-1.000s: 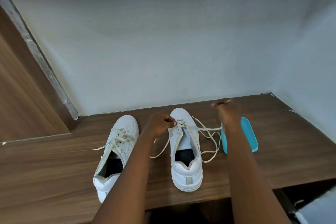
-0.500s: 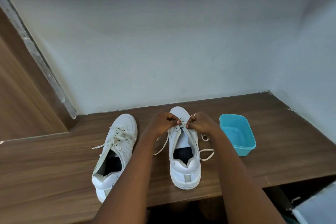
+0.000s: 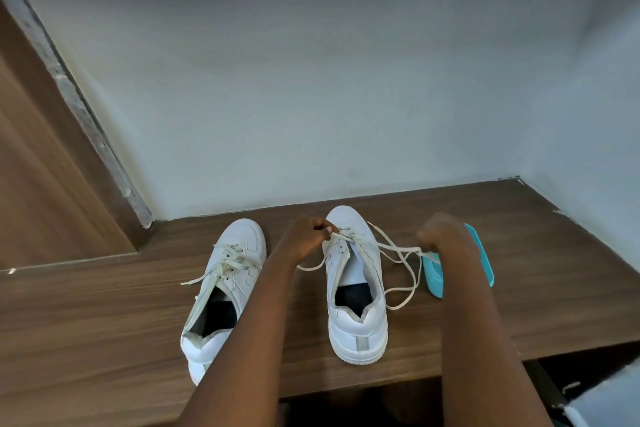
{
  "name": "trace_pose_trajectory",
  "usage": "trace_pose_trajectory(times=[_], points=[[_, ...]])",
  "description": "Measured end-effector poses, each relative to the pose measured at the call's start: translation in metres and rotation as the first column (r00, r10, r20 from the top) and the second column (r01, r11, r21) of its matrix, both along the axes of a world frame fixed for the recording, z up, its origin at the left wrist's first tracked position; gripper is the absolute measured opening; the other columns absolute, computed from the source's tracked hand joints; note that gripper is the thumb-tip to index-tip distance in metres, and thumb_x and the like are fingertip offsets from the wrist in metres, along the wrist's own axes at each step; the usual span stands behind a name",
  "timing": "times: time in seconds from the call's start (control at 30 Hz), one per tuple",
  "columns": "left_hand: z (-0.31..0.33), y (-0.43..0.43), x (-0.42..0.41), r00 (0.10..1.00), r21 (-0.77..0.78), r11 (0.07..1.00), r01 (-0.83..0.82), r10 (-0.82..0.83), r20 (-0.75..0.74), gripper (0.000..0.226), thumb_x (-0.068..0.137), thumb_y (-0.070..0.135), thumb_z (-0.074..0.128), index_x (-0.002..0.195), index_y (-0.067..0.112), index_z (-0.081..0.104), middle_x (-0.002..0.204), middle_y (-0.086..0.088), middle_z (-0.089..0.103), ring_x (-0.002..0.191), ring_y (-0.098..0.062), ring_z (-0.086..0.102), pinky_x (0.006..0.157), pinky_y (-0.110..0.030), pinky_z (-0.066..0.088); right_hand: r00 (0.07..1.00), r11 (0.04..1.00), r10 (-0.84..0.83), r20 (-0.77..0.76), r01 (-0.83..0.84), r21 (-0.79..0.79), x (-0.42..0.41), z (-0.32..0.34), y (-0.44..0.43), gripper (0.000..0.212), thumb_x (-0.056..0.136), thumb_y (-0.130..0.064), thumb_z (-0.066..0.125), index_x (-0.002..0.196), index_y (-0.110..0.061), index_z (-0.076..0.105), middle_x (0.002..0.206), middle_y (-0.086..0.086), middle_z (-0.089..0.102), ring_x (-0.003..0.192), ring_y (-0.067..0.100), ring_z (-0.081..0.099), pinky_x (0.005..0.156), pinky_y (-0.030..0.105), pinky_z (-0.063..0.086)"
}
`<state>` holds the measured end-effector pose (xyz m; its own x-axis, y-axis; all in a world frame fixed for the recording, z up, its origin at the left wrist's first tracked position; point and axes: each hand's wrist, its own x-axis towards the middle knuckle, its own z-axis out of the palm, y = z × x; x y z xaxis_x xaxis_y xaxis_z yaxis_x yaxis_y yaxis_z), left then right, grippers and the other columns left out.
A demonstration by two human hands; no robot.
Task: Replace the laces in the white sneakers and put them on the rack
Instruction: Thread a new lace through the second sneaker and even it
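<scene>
the left hand (image 3: 304, 239) pinches the cream lace (image 3: 398, 250) at the eyelets near the toe of the right-side sneaker (image 3: 356, 288). the right hand (image 3: 438, 236) is clenched on the same lace further out, at 3 o'clock from the shoe, so that one strand runs taut between shoe and fist. the remaining lace hangs in slack loops on the surface just beside the shoe's outer flank, and a short loose end trails at 9 o'clock under the left wrist.

the right-side sneaker stands upright, toe at 12 o'clock, heel toward the person. the left-side sneaker (image 3: 221, 291) lies well apart at 9 o'clock, toe angled toward 1 o'clock, with loosened laces; the left forearm crosses its heel quarter.

a turquoise plastic tub (image 3: 481, 253) sits at 3 o'clock, mostly hidden behind the right forearm.

all items rest on a dark wood-grain shelf (image 3: 104, 322) with its front edge at 6 o'clock. a pale blue-white wall (image 3: 311, 97) closes the back at 12 o'clock and turns a corner at 2 o'clock. a brown wooden panel (image 3: 41, 184) with a rough grey edge strip stands at 9 to 10 o'clock. a dark beam runs along the top.
</scene>
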<state>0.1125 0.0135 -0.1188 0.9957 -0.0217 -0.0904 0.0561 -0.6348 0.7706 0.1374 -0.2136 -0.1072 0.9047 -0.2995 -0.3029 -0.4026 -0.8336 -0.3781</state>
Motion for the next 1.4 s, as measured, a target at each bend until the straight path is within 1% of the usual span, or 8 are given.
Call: trace_pose_trajectory(times=[0.27,0.63,0.73,0.9,1.03,1.17,1.23,1.4], points=[[-0.002,-0.004,0.002,1.000,0.035,0.999,0.009,-0.010,0.026,0.023,0.096,0.018,0.049,0.104,0.014,0.070,0.108,0.000,0.069,0.102,-0.013,0.060,0.085,-0.024,0.041,0.907,0.879,0.348,0.238,-0.404,0.252,-0.024,0.012,0.058,0.011,0.082,-0.002,0.066,0.091,-0.003,0.073,0.099,0.009,0.070,0.083,0.013,0.055,0.064,0.020,0.039],[0.000,0.000,-0.004,0.998,0.015,0.999,0.037,-0.036,-0.055,0.028,0.097,0.032,0.048,0.110,0.016,0.066,0.106,-0.002,0.068,0.099,-0.017,0.060,0.085,-0.029,0.043,0.985,0.997,-0.069,0.157,0.062,0.053,-0.019,0.006,0.032,0.011,0.089,-0.015,0.056,0.095,-0.006,0.060,0.096,0.009,0.062,0.096,0.026,0.060,0.087,0.037,0.048],[0.001,0.003,-0.006,0.995,0.050,0.998,0.046,-0.041,-0.091,0.028,0.097,0.032,0.048,0.105,0.013,0.067,0.103,-0.002,0.069,0.099,-0.017,0.060,0.083,-0.028,0.041,0.997,0.999,0.037,0.069,-0.038,0.004,-0.021,0.010,0.036,0.005,0.085,-0.010,0.061,0.086,-0.007,0.057,0.087,0.009,0.056,0.091,0.024,0.057,0.080,0.033,0.046],[0.001,0.005,-0.006,0.993,0.078,0.995,0.054,-0.045,-0.108,0.023,0.097,0.031,0.048,0.089,0.016,0.064,0.094,0.000,0.068,0.083,-0.011,0.055,0.065,-0.021,0.038,0.921,0.922,0.307,0.241,-0.350,0.163,-0.022,0.013,0.051,0.014,0.084,-0.006,0.061,0.092,-0.003,0.071,0.101,0.008,0.069,0.100,0.021,0.061,0.074,0.023,0.039],[0.000,0.010,-0.003,0.989,0.095,0.994,0.051,-0.037,-0.145,0.033,0.098,0.035,0.046,0.096,0.009,0.066,0.096,-0.001,0.067,0.090,-0.014,0.058,0.079,-0.028,0.041,0.915,0.883,0.300,0.269,-0.373,0.285,-0.025,0.009,0.062,0.011,0.083,0.000,0.063,0.087,-0.003,0.073,0.095,0.007,0.069,0.084,0.014,0.056,0.071,0.021,0.037],[0.001,0.012,-0.006,0.976,-0.034,0.999,0.012,-0.019,-0.217,0.035,0.098,0.042,0.042,0.093,0.012,0.058,0.098,-0.009,0.064,0.083,-0.018,0.056,0.087,-0.041,0.051,0.939,0.911,0.261,0.226,-0.316,0.263,-0.016,0.004,0.056,0.012,0.083,0.000,0.058,0.079,-0.008,0.066,0.090,0.005,0.066,0.086,0.017,0.057,0.070,0.022,0.038],[0.006,0.012,-0.010,0.949,-0.048,0.999,-0.009,-0.007,-0.316,0.039,0.099,0.043,0.038,0.108,0.010,0.057,0.102,-0.006,0.064,0.078,-0.014,0.059,0.068,-0.031,0.048,0.972,0.961,0.151,0.183,-0.187,0.201,-0.012,0.000,0.051,0.008,0.086,-0.007,0.056,0.079,-0.010,0.059,0.092,0.007,0.063,0.089,0.023,0.055,0.074,0.027,0.038],[0.002,0.012,-0.010,0.934,-0.100,0.995,-0.030,-0.008,-0.356,0.033,0.096,0.042,0.048,0.107,0.012,0.057,0.078,0.005,0.068,0.066,-0.009,0.065,0.057,-0.021,0.036,0.998,1.000,-0.009,0.064,0.009,-0.008,-0.020,-0.002,0.049,0.026,0.091,-0.017,0.055,0.115,-0.010,0.059,0.117,0.009,0.058,0.110,0.027,0.053,0.086,0.037,0.038]])
